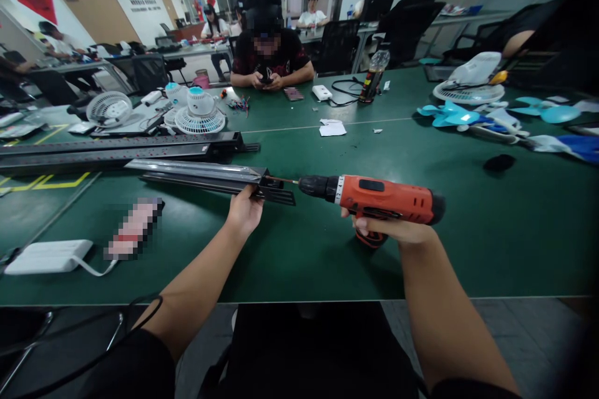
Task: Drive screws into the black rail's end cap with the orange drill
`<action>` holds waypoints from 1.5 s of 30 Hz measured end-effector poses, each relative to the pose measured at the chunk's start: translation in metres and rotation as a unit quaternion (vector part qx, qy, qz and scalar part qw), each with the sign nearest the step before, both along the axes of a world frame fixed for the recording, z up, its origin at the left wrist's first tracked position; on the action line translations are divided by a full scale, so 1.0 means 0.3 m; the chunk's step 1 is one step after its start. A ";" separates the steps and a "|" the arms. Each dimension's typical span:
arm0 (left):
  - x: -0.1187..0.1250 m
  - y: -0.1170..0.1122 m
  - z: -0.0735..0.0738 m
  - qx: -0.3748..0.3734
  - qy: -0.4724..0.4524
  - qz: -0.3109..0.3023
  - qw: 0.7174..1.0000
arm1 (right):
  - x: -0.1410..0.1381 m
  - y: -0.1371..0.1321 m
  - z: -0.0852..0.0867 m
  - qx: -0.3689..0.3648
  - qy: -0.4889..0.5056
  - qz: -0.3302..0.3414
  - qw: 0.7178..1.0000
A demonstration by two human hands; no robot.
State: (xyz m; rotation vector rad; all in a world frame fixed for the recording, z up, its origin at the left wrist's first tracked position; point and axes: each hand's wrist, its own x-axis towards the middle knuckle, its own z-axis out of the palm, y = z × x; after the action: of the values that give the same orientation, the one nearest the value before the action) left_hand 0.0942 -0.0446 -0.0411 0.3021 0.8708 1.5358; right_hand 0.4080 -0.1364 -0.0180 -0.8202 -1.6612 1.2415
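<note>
The person wore a black top, its left sleeve (135, 365) and right sleeve (477, 388) short. Black clothing (309, 349) covered the lap. The left hand (246, 212) and right hand (395, 229) were bare. A thin black cable (161, 302) curled at the left forearm (201, 287).

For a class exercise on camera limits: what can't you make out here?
Head view throughout:
Grip of the drill: partly behind the right hand.
Some fingers of the left hand: behind the held rail.
Tip of the drill bit: too small to tell if it touches the rail.
Face of the phone: pixelated.
Left ends of the black rails: cut off by the left edge.
</note>
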 end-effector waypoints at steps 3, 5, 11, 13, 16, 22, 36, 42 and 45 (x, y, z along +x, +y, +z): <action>-0.006 -0.006 0.006 -0.001 -0.001 -0.004 1.000 | 0.002 -0.004 -0.006 -0.003 -0.001 0.004 1.000; -0.009 -0.012 0.016 -0.004 -0.012 -0.016 1.000 | 0.001 -0.007 -0.007 -0.004 0.002 0.004 1.000; -0.017 -0.021 0.019 -0.001 -0.019 -0.045 0.999 | -0.004 -0.012 0.003 -0.010 0.004 0.004 1.000; -0.019 -0.021 0.015 0.002 -0.016 -0.056 0.998 | -0.005 -0.013 0.008 -0.011 0.002 0.007 1.000; -0.021 -0.021 0.015 -0.007 -0.011 -0.062 0.998 | -0.007 -0.017 0.016 0.003 -0.004 0.011 1.000; -0.019 -0.022 0.024 -0.019 -0.019 -0.065 0.998 | -0.011 -0.024 0.025 -0.001 -0.010 0.012 1.000; -0.033 -0.017 0.022 -0.040 -0.009 -0.065 0.997 | -0.016 -0.017 0.047 0.018 0.003 0.109 0.994; -0.035 -0.017 0.032 -0.046 -0.026 -0.066 0.996 | -0.007 0.005 0.047 0.035 -0.017 0.153 0.988; -0.031 -0.014 0.040 -0.059 -0.034 -0.059 0.996 | -0.009 0.007 0.050 0.034 -0.032 0.125 0.991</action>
State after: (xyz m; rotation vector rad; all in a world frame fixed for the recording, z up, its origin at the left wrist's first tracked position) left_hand 0.0849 -0.0490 -0.0290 0.2102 0.8717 1.3717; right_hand 0.4053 -0.1344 -0.0030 -0.6291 -1.8923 1.3320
